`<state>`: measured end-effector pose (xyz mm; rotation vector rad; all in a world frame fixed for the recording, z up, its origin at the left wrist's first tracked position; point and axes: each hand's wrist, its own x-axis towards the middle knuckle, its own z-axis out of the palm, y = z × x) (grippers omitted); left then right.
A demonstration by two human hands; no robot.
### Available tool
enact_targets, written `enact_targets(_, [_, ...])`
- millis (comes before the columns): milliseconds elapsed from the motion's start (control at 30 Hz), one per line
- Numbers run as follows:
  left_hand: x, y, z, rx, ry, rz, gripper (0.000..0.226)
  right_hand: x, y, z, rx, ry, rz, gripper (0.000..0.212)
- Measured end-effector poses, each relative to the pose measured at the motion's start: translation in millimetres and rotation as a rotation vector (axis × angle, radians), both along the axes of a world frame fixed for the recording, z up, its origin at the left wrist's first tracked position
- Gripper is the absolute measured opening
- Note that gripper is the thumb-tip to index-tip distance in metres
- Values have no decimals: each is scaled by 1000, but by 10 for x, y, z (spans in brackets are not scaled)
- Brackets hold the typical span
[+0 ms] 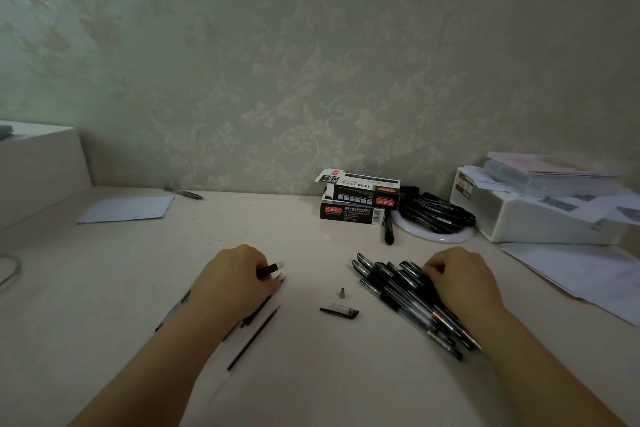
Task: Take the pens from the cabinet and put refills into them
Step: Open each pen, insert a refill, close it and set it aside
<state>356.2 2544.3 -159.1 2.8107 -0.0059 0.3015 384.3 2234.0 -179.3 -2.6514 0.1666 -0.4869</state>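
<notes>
My left hand (231,276) grips a black pen barrel (272,269) whose end sticks out to the right of my fingers. Thin black refills (254,336) lie on the desk under and beside that wrist. My right hand (460,279) rests with curled fingers on a pile of several black pens (398,288); whether it grips one I cannot tell. Between my hands lie a pen cap (341,311) and a small metal pen tip (342,293).
Two stacked black refill boxes (360,199) stand at the wall. Beside them a white ring (433,234) bears more dark pens. A white tray with papers (540,215) fills the right. Loose sheets (588,274), a blue notepad (126,209) and a lone pen (183,192) lie around.
</notes>
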Motion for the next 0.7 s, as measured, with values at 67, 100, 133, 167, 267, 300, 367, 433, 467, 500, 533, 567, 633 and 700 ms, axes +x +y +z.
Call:
enact_targets(67, [-31, -6, 19, 22, 65, -20, 33, -25, 43, 40, -6, -65, 2, 21])
enact_targets(100, [-49, -17, 31, 36, 102, -28, 36, -41, 77, 68, -3, -121, 12, 20])
enact_targets(133, [-68, -29, 43, 45, 136, -36, 37, -59, 122, 97, 5, -182, 34, 18])
enact_targets(167, [-83, -39, 54, 49, 167, -47, 36, -82, 178, 123, 17, -240, 67, 17])
enact_targets(267, [-114, -58, 82, 84, 224, -85, 28, -152, 372, 149, 27, -360, 210, 14])
enact_targets(300, [-118, -59, 90, 101, 235, -91, 25, -171, 431, 142, 22, -382, 256, 12])
enact_targets(367, [-120, -68, 98, 132, 255, -99, 21, -193, 529, 120, 11, -385, 325, 11])
enact_targets(433, [-124, -86, 87, 161, 255, -97, 22, -203, 605, 102, 29, -347, 379, 11])
enact_targets(467, [-128, -98, 79, 172, 247, -90, 25, -214, 641, 93, 65, -321, 402, 10])
enact_targets(500, [-131, -111, 69, 174, 234, -82, 28, -230, 678, 86, 127, -290, 418, 9])
enact_targets(533, [-131, -120, 59, 157, 216, -76, 32, -250, 713, 81, 209, -253, 425, 9])
enact_targets(567, [-125, -126, 56, 112, 192, -72, 35, -273, 747, 86, 306, -207, 426, 8])
enact_targets(633, [-101, -126, 68, -66, 131, -75, 40, -323, 817, 110, 546, -68, 451, 7])
enact_targets(700, [-66, -133, 94, -299, 71, -90, 41, -381, 891, 137, 790, 139, 532, 10])
